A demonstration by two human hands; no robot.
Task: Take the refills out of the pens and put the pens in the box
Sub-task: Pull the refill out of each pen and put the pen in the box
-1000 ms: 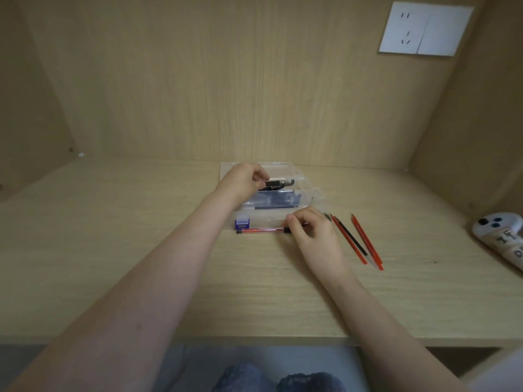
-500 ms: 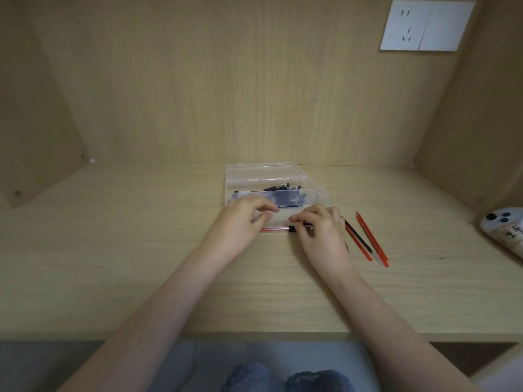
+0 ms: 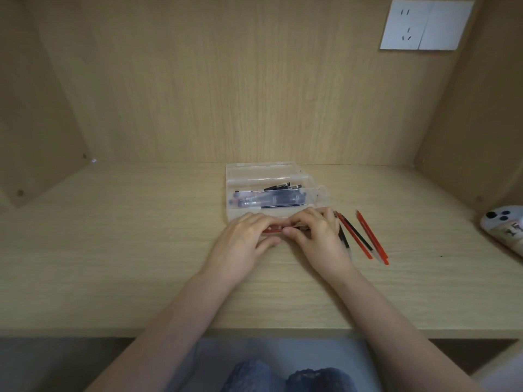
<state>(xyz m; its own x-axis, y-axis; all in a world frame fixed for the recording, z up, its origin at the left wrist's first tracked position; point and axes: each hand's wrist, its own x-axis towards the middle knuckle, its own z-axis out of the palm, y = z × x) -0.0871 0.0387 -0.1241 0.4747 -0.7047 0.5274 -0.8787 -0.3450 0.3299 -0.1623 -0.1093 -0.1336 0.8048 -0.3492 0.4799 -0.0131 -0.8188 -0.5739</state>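
Two hands meet at frame centre: the left hand (image 3: 245, 241) and right hand (image 3: 321, 237) each have fingers clamped on opposite ends of a red pen (image 3: 272, 230), probably to pull it apart. Just behind, the clear box (image 3: 310, 197) holds pens; removed refills (image 3: 365, 239) lie right of centre.

A pale wood-grain desk (image 3: 113, 264) fills the lower half of the view, its front edge running across at 6 o'clock. A back panel (image 3: 226, 80) of the same laminate rises behind it, with 2 side panels closing it in at 9 o'clock (image 3: 31, 108) and 3 o'clock (image 3: 481, 123). A white wall socket plate (image 3: 424, 25) sits at 1 o'clock. Below the desk edge lies what seems to be grey floor (image 3: 56, 363). The light is soft and even.
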